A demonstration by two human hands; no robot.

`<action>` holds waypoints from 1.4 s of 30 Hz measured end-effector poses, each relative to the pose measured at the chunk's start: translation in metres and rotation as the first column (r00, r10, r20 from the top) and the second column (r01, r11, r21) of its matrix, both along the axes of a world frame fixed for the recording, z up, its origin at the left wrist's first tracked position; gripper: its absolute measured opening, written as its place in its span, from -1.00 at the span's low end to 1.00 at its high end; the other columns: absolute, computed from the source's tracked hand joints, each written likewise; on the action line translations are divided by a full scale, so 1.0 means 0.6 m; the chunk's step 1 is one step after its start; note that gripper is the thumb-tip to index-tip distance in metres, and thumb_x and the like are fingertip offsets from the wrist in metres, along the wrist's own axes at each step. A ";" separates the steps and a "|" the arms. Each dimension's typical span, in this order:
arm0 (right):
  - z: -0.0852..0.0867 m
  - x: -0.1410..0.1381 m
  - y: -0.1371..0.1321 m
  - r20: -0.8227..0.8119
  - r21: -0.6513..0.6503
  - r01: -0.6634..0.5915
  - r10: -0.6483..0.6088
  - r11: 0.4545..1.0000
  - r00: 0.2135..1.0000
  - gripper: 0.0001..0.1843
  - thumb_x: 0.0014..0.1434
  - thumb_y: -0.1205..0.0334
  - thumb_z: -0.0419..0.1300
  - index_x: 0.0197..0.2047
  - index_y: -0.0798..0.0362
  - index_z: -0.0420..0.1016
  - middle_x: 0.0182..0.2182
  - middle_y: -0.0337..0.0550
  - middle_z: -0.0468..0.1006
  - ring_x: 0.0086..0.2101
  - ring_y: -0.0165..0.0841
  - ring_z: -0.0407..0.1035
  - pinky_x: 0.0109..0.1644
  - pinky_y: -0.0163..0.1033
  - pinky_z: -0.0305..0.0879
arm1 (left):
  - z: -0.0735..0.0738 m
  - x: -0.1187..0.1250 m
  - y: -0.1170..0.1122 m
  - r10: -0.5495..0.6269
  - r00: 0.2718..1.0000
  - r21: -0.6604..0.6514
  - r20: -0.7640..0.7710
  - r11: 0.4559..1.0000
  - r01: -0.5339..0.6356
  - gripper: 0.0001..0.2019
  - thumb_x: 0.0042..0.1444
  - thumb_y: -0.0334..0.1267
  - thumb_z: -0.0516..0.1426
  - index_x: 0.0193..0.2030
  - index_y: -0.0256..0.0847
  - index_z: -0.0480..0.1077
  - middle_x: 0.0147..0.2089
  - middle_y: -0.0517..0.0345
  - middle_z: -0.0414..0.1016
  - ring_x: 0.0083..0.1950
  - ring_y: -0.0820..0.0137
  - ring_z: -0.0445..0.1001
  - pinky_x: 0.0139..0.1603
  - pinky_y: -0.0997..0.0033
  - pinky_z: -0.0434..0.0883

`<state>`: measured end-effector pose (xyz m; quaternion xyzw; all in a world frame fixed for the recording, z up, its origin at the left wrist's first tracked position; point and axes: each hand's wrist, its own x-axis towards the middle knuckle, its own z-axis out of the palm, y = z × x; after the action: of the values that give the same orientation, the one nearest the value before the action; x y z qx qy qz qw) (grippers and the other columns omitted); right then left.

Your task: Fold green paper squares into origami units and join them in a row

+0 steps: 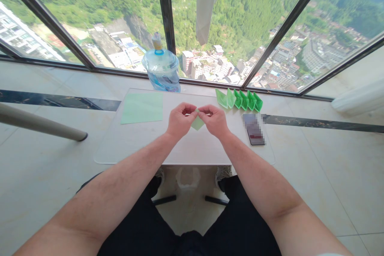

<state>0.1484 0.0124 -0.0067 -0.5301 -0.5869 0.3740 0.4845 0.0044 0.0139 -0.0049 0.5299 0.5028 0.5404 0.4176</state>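
A small folded piece of light green paper point(197, 123) is pinched between both my hands over the middle of the low table. My left hand point(181, 119) grips its left side near the top with thumb and forefinger. On the other side my right hand point(213, 119) pinches it the same way, the fingertips of both hands nearly meeting. The fingers cover the upper part of the paper. Left of my hands lies a flat light green sheet point(142, 107). Several folded green paper pieces point(242, 100) stand in a row at the table's back right.
A phone point(255, 130) lies on the right of the white table point(135, 146). Behind the table a large water jug point(162, 68) stands by the window. A grey pole point(42, 122) reaches in from the left. My legs are below the front edge.
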 end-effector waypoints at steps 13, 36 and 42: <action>-0.001 0.002 0.001 0.091 0.054 0.054 -0.059 0.997 0.994 -0.89 0.09 0.22 0.25 -0.33 -0.04 0.62 -0.33 -0.24 0.66 -0.29 -0.31 0.51 -0.10 -0.19 0.44 | -0.034 -0.001 0.010 -0.087 0.985 -0.222 0.149 0.968 0.119 -0.69 -0.13 0.00 0.37 -0.39 -0.22 0.58 -0.43 0.09 0.57 -0.39 0.32 0.49 -0.34 0.33 0.45; -0.013 0.000 0.006 0.087 0.203 0.053 -0.072 0.978 0.994 -0.88 0.07 0.28 0.26 -0.34 0.00 0.66 -0.35 -0.20 0.65 -0.28 -0.32 0.52 -0.15 -0.22 0.46 | -0.026 0.002 0.007 -0.044 0.994 -0.097 -0.098 0.995 0.035 -0.77 0.04 -0.09 0.23 -0.38 -0.23 0.57 -0.42 0.14 0.58 -0.40 0.38 0.47 -0.36 0.43 0.36; -0.008 -0.002 0.004 0.076 0.132 0.056 -0.066 0.990 0.995 -0.87 0.06 0.26 0.26 -0.33 0.00 0.65 -0.35 -0.20 0.67 -0.30 -0.31 0.53 -0.12 -0.20 0.47 | -0.029 0.001 0.006 -0.055 0.989 -0.096 -0.137 0.994 0.042 -0.75 0.05 -0.07 0.21 -0.36 -0.23 0.58 -0.44 0.14 0.56 -0.39 0.37 0.45 -0.36 0.43 0.33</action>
<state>0.1471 0.0148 -0.0116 -0.5300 -0.6125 0.2984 0.5049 0.0049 0.0175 -0.0223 0.5583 0.5423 0.4678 0.4187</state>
